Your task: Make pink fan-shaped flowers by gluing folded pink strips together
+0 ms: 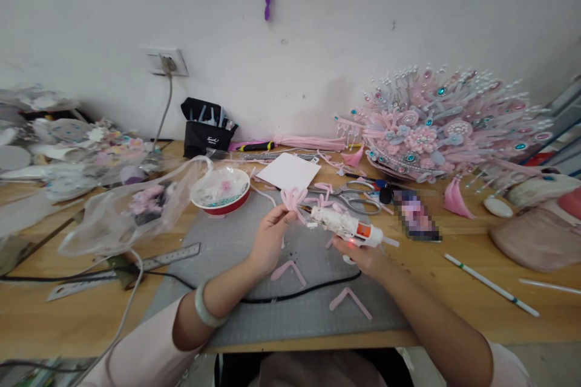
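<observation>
My left hand (269, 240) is closed around a small pink looped ornament (293, 199), held up over the grey cutting mat (236, 308). My right hand (363, 254) grips a white hot glue gun (347, 225), its nozzle pointing left and almost touching the ornament. Two bent pink strips (289, 269) (349, 300) lie on the mat just in front of my hands. The gun's black cord (299, 293) runs across the mat under my wrists.
A red-rimmed bowl (221, 191) of beads, scissors (358, 196), a white card (288, 172) and a phone (416, 215) lie behind the mat. A large pink beaded headdress (436, 127) stands at the right rear. Plastic bags (131, 205), a steel ruler (167, 254) and clutter fill the left.
</observation>
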A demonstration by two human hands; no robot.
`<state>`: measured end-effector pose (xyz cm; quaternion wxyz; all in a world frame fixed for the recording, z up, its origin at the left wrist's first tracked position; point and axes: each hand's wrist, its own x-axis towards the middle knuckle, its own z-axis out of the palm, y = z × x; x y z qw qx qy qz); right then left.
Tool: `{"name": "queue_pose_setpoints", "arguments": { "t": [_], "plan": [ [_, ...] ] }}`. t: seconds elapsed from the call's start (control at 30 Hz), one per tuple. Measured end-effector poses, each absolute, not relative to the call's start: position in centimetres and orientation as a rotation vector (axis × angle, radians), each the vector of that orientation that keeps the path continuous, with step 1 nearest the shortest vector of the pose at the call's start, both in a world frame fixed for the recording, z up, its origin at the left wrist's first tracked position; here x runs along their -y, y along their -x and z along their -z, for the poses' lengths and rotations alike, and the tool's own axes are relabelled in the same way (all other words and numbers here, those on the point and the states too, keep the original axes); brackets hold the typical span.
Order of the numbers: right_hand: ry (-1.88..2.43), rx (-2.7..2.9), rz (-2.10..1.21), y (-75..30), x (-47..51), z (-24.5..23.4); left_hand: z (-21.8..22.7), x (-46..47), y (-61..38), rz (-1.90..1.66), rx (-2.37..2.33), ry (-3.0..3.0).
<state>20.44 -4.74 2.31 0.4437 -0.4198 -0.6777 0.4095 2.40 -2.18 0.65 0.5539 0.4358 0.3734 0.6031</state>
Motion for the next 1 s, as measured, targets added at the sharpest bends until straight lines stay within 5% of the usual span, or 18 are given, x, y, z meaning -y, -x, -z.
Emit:
{"name": "queue_pose_setpoints", "arguments": {
  "t": [1.0],
  "plan": [
    [1.116,1.712,-0.997,-20.42,4.68,-2.76,-0.62,2.21,-2.47,-1.427,-0.841,-0.998]
  ]
}}
